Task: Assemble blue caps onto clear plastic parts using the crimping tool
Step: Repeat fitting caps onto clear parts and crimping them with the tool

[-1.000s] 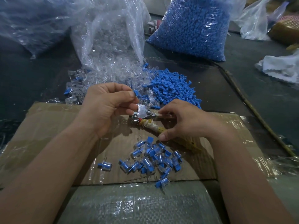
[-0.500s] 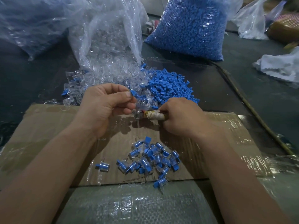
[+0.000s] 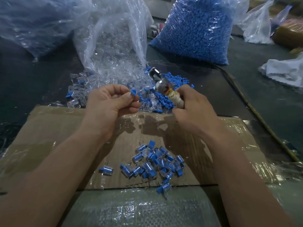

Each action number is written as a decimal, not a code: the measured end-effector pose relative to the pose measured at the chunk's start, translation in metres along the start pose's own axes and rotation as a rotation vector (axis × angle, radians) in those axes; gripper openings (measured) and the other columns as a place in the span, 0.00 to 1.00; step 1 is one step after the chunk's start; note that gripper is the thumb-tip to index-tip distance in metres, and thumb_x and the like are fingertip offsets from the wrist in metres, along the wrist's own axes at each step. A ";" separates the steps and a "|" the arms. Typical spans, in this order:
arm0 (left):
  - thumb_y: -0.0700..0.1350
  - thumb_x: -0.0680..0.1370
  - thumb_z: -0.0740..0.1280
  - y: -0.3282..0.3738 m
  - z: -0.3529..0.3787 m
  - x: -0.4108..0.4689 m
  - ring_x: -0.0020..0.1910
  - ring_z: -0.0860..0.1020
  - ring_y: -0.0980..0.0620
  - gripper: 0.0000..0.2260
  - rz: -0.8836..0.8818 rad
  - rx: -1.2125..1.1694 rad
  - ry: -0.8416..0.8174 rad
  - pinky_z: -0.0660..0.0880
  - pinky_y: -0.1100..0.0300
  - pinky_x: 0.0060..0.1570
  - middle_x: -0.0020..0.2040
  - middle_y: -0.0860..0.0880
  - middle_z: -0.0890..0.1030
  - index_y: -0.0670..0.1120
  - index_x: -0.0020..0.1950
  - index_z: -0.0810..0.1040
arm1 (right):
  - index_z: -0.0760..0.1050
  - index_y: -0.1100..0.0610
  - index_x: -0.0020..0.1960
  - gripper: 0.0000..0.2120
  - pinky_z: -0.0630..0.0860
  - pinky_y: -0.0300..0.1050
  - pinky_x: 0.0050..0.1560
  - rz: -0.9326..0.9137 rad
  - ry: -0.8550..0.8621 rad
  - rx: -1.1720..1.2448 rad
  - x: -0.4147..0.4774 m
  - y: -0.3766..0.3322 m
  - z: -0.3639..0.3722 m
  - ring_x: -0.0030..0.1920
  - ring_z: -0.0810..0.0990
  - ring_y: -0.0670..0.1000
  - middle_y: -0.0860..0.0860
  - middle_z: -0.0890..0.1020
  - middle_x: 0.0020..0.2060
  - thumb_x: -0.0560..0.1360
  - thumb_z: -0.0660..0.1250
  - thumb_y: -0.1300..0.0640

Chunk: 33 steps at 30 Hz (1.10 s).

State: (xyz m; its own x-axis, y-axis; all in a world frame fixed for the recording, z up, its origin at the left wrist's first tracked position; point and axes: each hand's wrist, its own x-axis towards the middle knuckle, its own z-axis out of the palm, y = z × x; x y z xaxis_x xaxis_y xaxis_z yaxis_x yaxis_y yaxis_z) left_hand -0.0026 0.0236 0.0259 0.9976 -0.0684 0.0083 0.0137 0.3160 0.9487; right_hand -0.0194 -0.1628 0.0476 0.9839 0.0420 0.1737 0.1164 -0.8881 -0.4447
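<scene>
My left hand [image 3: 111, 104] pinches a small blue cap [image 3: 133, 92] between thumb and forefinger, just above the cardboard's far edge. My right hand [image 3: 191, 110] grips the tape-wrapped handle of the metal crimping tool [image 3: 159, 81], whose head is raised and points up-left over the loose parts. Beyond the hands lie a heap of loose blue caps [image 3: 173, 82] and a spill of clear plastic parts [image 3: 105, 79]. A pile of assembled capped parts [image 3: 155, 161] rests on the cardboard [image 3: 65, 128] between my forearms.
An open clear bag of clear parts [image 3: 114, 38] stands behind the spill. A full bag of blue caps [image 3: 196, 28] stands at the back right. More plastic bags lie at the far left and far right. A white cloth [image 3: 285, 69] and a thin stick [image 3: 262, 118] lie to the right.
My right hand has lifted the crimping tool off the cardboard, swinging its head up and away. My left hand has kept the blue cap and moved slightly apart from the tool.
</scene>
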 end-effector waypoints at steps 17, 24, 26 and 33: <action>0.39 0.64 0.67 0.000 0.004 -0.002 0.29 0.80 0.54 0.05 0.097 0.045 -0.007 0.76 0.67 0.30 0.30 0.48 0.81 0.41 0.39 0.75 | 0.61 0.51 0.47 0.11 0.57 0.34 0.34 -0.067 -0.191 -0.019 -0.004 -0.010 0.011 0.38 0.64 0.39 0.41 0.64 0.37 0.71 0.63 0.57; 0.31 0.73 0.65 -0.001 0.008 -0.009 0.29 0.79 0.55 0.07 0.186 0.145 0.031 0.76 0.66 0.31 0.30 0.49 0.81 0.42 0.39 0.74 | 0.59 0.48 0.35 0.14 0.58 0.41 0.30 -0.070 -0.195 -0.006 -0.004 -0.016 0.009 0.33 0.65 0.42 0.44 0.67 0.32 0.70 0.62 0.60; 0.31 0.73 0.65 -0.003 0.009 -0.010 0.29 0.79 0.55 0.07 0.199 0.178 0.049 0.76 0.66 0.31 0.30 0.49 0.81 0.42 0.39 0.75 | 0.60 0.48 0.35 0.13 0.60 0.41 0.31 -0.068 -0.198 -0.002 -0.004 -0.016 0.009 0.33 0.66 0.42 0.44 0.68 0.32 0.70 0.62 0.60; 0.33 0.73 0.65 -0.001 0.008 -0.010 0.29 0.79 0.54 0.06 0.188 0.193 0.067 0.77 0.66 0.31 0.31 0.49 0.81 0.43 0.39 0.75 | 0.59 0.48 0.35 0.14 0.60 0.39 0.31 -0.092 -0.165 -0.034 -0.004 -0.016 0.011 0.33 0.65 0.41 0.43 0.67 0.31 0.70 0.63 0.59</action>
State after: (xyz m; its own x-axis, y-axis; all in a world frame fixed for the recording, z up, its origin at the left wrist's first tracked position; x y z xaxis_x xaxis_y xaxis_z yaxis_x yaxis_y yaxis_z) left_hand -0.0133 0.0166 0.0276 0.9837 0.0396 0.1753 -0.1790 0.1308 0.9751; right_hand -0.0233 -0.1442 0.0445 0.9785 0.1957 0.0645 0.2049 -0.8920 -0.4030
